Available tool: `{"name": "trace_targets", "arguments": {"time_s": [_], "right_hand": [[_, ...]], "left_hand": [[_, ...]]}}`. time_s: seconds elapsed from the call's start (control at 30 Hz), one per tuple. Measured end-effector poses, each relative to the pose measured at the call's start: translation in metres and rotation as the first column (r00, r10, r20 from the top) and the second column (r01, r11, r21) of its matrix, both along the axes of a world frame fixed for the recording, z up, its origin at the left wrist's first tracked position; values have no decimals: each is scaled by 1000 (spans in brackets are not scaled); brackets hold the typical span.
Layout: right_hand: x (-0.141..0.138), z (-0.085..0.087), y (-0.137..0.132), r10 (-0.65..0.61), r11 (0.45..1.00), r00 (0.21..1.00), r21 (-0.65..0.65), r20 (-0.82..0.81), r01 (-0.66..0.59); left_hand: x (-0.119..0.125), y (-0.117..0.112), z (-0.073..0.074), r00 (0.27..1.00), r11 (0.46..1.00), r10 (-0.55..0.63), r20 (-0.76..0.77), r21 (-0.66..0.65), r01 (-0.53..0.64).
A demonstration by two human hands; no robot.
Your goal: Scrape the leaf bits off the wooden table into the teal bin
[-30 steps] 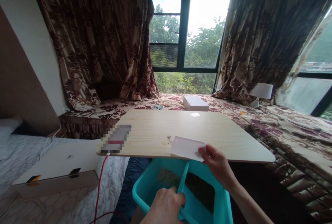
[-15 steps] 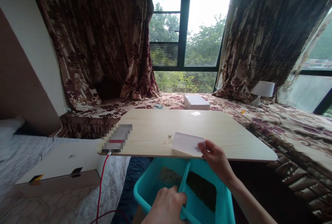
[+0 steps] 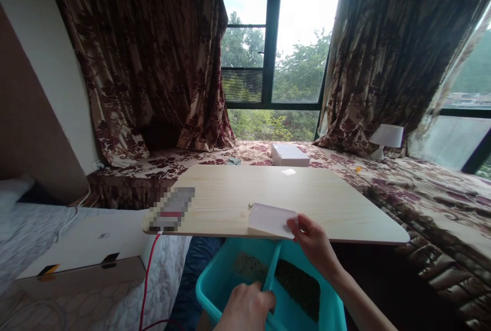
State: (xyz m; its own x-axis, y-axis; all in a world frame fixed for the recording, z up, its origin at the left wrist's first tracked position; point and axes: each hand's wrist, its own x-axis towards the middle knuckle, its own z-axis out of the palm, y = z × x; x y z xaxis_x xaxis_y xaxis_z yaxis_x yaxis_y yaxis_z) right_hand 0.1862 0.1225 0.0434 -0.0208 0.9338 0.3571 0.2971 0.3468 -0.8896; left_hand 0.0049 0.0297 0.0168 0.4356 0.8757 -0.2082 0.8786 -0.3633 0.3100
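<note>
My right hand (image 3: 312,236) pinches the right end of a white card (image 3: 271,219), which is tilted low over the near edge of a pale wood-grain table (image 3: 341,208). Dark specks (image 3: 250,206) lie right by the card's upper left corner, some perhaps hidden behind it. Below the table edge, my left hand (image 3: 247,306) is closed around the middle divider of a teal two-part bin (image 3: 209,290); its fingertips are partly hidden. Dark green-brown loose material (image 3: 298,284) fills the floor of the right compartment. A few specks and a pale patch (image 3: 249,268) show in the left one.
A blurred-out device (image 3: 172,209) with a red cable (image 3: 144,282) sits at the table's left end. On the bed at left lies a white box (image 3: 86,244). Behind the table, the window ledge carries another white box (image 3: 290,154) and a lamp (image 3: 387,139).
The white card in my right hand has slid left, so its corner meets the specks. My left hand keeps its place on the divider. The view has tilted slightly up.
</note>
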Motion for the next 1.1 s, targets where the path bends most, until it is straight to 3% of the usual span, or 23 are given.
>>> {"name": "trace_targets", "arguments": {"time_s": [0.13, 0.33, 0.57, 0.7, 0.8, 0.9, 1.1], "right_hand": [[0, 4, -7, 47, 998, 999, -50, -28, -48], [-5, 5, 3, -20, 1000, 1000, -5, -18, 19], [-6, 16, -7, 72, 995, 997, -61, -19, -73], [13, 27, -3, -61, 997, 995, -47, -74, 57], [25, 30, 8, -139, 990, 984, -26, -111, 137], [28, 29, 22, -195, 981, 968, -31, -158, 192], [26, 17, 40, -218, 976, 962, -31, -166, 216]], "left_hand": [[0, -2, 2, 1000, 1000, 0, 1, 13, 0], [0, -5, 3, 1000, 1000, 6, 23, 29, -7], [-6, -4, 3, 1000, 1000, 4, 8, 17, -5], [-18, -9, 6, 999, 1000, 31, 17, -1, -31], [-24, -12, 5, 993, 993, 116, -5, -27, -116], [-26, -12, 2, 983, 982, 183, -23, -48, -184], [-29, -12, -7, 982, 982, 186, 23, -38, -185]]}}
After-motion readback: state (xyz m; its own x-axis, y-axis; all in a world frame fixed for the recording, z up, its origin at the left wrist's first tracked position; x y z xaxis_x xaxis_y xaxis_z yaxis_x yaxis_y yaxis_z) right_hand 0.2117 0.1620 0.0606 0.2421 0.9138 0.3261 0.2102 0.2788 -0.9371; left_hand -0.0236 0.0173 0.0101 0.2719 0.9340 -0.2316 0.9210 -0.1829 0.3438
